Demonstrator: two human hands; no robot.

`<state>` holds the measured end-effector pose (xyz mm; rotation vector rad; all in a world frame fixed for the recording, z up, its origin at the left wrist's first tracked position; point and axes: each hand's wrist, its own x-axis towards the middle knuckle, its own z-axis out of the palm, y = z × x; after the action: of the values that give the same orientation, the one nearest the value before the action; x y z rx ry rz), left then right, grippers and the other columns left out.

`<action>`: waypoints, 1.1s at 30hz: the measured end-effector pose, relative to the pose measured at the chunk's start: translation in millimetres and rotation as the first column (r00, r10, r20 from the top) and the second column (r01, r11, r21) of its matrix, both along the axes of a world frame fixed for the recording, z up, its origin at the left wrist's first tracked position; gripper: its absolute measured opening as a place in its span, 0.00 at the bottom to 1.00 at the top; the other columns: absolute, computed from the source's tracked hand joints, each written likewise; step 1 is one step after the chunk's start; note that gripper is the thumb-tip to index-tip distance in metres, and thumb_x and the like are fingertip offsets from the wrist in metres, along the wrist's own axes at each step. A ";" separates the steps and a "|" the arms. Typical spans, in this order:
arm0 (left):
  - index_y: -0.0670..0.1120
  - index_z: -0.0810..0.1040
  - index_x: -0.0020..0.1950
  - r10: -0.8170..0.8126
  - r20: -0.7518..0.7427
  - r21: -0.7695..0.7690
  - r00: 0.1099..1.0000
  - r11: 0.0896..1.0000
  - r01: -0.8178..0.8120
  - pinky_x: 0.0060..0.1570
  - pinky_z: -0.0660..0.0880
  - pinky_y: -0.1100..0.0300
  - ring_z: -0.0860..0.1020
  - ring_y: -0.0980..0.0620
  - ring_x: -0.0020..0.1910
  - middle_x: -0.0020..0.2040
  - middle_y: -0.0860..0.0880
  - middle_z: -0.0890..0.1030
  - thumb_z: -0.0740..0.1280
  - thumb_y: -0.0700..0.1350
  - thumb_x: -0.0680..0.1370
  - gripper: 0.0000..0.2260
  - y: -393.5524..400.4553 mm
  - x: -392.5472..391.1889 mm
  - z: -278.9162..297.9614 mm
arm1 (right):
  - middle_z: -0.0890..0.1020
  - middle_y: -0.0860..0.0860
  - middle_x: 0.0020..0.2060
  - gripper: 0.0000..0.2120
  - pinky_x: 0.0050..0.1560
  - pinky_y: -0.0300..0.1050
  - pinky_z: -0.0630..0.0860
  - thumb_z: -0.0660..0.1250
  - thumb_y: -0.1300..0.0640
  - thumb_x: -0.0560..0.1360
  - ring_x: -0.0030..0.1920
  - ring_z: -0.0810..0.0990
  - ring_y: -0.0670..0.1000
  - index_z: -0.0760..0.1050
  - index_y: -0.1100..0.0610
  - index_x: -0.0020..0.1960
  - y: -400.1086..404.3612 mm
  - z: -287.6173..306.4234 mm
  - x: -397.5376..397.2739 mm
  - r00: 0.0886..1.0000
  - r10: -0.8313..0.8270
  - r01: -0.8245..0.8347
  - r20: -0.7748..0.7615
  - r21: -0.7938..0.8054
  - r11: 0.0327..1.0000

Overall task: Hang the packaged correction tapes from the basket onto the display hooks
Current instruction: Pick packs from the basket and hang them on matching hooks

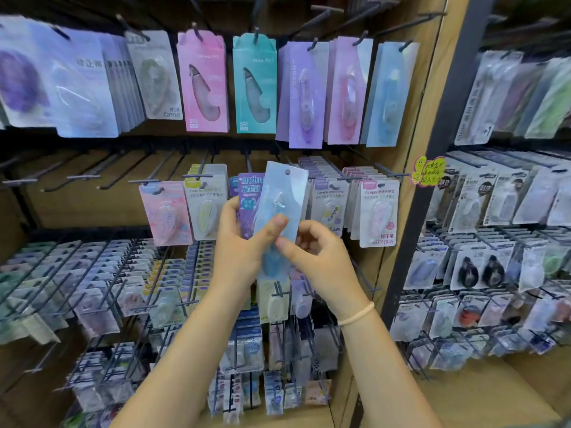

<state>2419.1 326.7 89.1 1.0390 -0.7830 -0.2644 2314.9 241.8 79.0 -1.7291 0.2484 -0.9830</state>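
Observation:
A long pale-blue packaged correction tape (282, 199) stands upright in front of the display, its hang hole at the top. My left hand (244, 245) holds it from the left, thumb pressed on its front. My right hand (312, 254) pinches its lower right edge with curled fingers. Behind the left hand sits a purple pack (248, 193), held or hanging I cannot tell. Matching pale-blue packs (391, 94) hang on a top-row hook at the right. No basket is in view.
Wire hooks (83, 176) in the middle row on the left carry nothing. Pink and teal packs (255, 84) hang above; Campus packs (378, 211) hang to the right. Dense rows of small packs fill the lower racks. A black upright post (432, 143) divides off the right-hand shelving.

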 end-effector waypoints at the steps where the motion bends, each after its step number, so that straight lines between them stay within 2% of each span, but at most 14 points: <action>1: 0.50 0.73 0.61 -0.009 0.018 0.007 1.000 1.000 0.009 0.46 0.80 0.62 0.84 0.58 0.49 0.53 0.52 0.85 0.74 0.49 0.70 0.21 -3.1 -1.4 7.9 | 0.82 0.52 0.39 0.10 0.43 0.50 0.76 0.75 0.51 0.72 0.40 0.77 0.50 0.80 0.56 0.49 -2.0 5.5 -2.1 1.000 -0.008 0.008 0.013 0.004 1.000; 3: 0.50 0.74 0.62 -0.030 0.054 0.033 0.998 0.999 0.028 0.45 0.80 0.61 0.85 0.57 0.49 0.54 0.53 0.85 0.70 0.52 0.76 0.16 -9.9 1.4 21.5 | 0.85 0.53 0.44 0.09 0.49 0.49 0.79 0.75 0.54 0.74 0.45 0.81 0.50 0.79 0.56 0.51 -9.2 17.8 -4.7 0.997 -0.035 0.030 0.075 0.059 0.998; 5: 0.49 0.74 0.64 -0.045 0.085 0.044 0.995 0.998 0.041 0.45 0.81 0.60 0.85 0.56 0.50 0.53 0.54 0.86 0.68 0.47 0.82 0.11 -14.8 8.1 32.6 | 0.85 0.51 0.47 0.06 0.51 0.45 0.81 0.71 0.59 0.78 0.48 0.83 0.48 0.76 0.57 0.54 -19.8 32.9 -5.7 0.984 -0.053 0.024 0.172 0.166 0.986; 9: 0.49 0.74 0.64 0.004 0.189 0.030 0.982 0.999 -0.009 0.46 0.80 0.63 0.84 0.58 0.50 0.53 0.54 0.85 0.68 0.38 0.82 0.13 -20.5 20.7 52.6 | 0.87 0.46 0.44 0.08 0.46 0.40 0.79 0.68 0.60 0.80 0.46 0.84 0.44 0.75 0.54 0.58 -46.5 62.7 -2.1 0.944 -0.127 0.065 0.305 0.206 0.976; 14: 0.51 0.74 0.61 0.048 0.208 -0.011 0.977 0.999 -0.046 0.44 0.78 0.66 0.83 0.60 0.48 0.54 0.53 0.83 0.68 0.39 0.82 0.11 -34.5 28.7 79.7 | 0.86 0.51 0.50 0.16 0.59 0.50 0.81 0.67 0.59 0.81 0.51 0.84 0.46 0.72 0.56 0.68 -75.8 104.3 -0.8 0.891 -0.254 0.201 0.376 0.176 0.964; 17: 0.51 0.74 0.62 0.040 0.238 -0.005 0.970 0.999 -0.040 0.48 0.78 0.65 0.83 0.58 0.50 0.55 0.52 0.83 0.68 0.40 0.82 0.11 -50.6 27.2 90.9 | 0.85 0.52 0.50 0.17 0.50 0.43 0.82 0.67 0.59 0.81 0.45 0.84 0.40 0.69 0.51 0.68 -94.2 126.1 -9.8 0.845 -0.328 0.274 0.422 0.185 0.944; 19: 0.52 0.74 0.63 0.031 0.263 -0.001 0.964 1.000 -0.031 0.47 0.78 0.67 0.83 0.62 0.49 0.54 0.54 0.83 0.68 0.40 0.82 0.12 -62.6 22.9 96.6 | 0.85 0.49 0.51 0.17 0.52 0.44 0.82 0.66 0.59 0.82 0.46 0.84 0.41 0.69 0.49 0.68 -106.7 133.0 -17.0 0.818 -0.365 0.327 0.445 0.161 0.931; 22: 0.55 0.74 0.63 0.010 0.274 0.016 0.962 1.000 -0.015 0.47 0.78 0.68 0.83 0.64 0.50 0.56 0.55 0.83 0.69 0.42 0.83 0.12 -79.9 16.0 103.4 | 0.83 0.49 0.38 0.14 0.41 0.37 0.76 0.65 0.59 0.82 0.34 0.77 0.41 0.72 0.50 0.67 -125.9 138.0 -22.2 0.794 -0.423 0.420 0.436 0.110 0.901; 24: 0.52 0.73 0.71 0.008 0.278 0.029 0.961 0.999 -0.016 0.58 0.80 0.59 0.82 0.58 0.58 0.63 0.53 0.82 0.69 0.45 0.82 0.17 -89.6 11.9 106.9 | 0.78 0.46 0.34 0.13 0.37 0.32 0.71 0.64 0.58 0.82 0.31 0.71 0.40 0.75 0.51 0.66 -135.3 142.1 -22.5 0.787 -0.443 0.452 0.430 0.088 0.888; 26: 0.49 0.68 0.76 0.015 0.271 0.035 0.963 0.999 -0.025 0.64 0.78 0.51 0.80 0.52 0.63 0.67 0.51 0.80 0.70 0.47 0.82 0.24 -95.9 6.3 110.4 | 0.81 0.42 0.45 0.11 0.41 0.29 0.73 0.65 0.58 0.82 0.38 0.76 0.37 0.76 0.49 0.63 -142.2 143.7 -22.0 0.800 -0.425 0.436 0.423 0.076 0.897; 28: 0.50 0.65 0.78 0.011 0.256 0.043 0.966 0.999 -0.022 0.64 0.78 0.54 0.79 0.54 0.65 0.68 0.54 0.77 0.69 0.47 0.82 0.26 -101.2 3.2 110.9 | 0.80 0.44 0.57 0.11 0.47 0.27 0.73 0.64 0.57 0.83 0.52 0.78 0.36 0.76 0.48 0.63 -145.3 141.7 -22.4 0.814 -0.418 0.435 0.403 0.055 0.899; 30: 0.51 0.63 0.78 0.005 0.251 0.045 0.968 0.999 -0.017 0.59 0.78 0.64 0.78 0.62 0.61 0.65 0.58 0.77 0.69 0.47 0.83 0.26 -106.3 2.1 107.9 | 0.78 0.43 0.59 0.11 0.50 0.25 0.73 0.64 0.56 0.83 0.57 0.77 0.38 0.76 0.47 0.63 -148.6 138.9 -22.7 0.822 -0.417 0.439 0.386 0.035 0.898; 32: 0.50 0.64 0.78 -0.007 0.242 0.049 0.970 0.999 -0.005 0.52 0.77 0.69 0.78 0.66 0.57 0.62 0.60 0.77 0.68 0.46 0.83 0.26 -108.6 0.3 105.7 | 0.78 0.43 0.60 0.12 0.58 0.32 0.75 0.64 0.55 0.83 0.60 0.77 0.43 0.76 0.49 0.65 -150.8 141.0 -20.3 0.827 -0.430 0.457 0.362 0.013 0.889; 33: 0.50 0.64 0.78 0.005 0.237 0.048 0.971 0.999 -0.016 0.52 0.78 0.69 0.79 0.65 0.58 0.63 0.58 0.78 0.69 0.47 0.82 0.26 -109.5 1.4 104.1 | 0.78 0.45 0.60 0.12 0.62 0.40 0.77 0.64 0.55 0.83 0.61 0.77 0.46 0.76 0.49 0.66 -153.2 143.1 -18.0 0.826 -0.443 0.470 0.348 0.008 0.883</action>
<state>2420.5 217.2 193.2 1.1348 -0.9901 -0.1523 2297.0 88.6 222.2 -1.5615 0.4154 -1.6475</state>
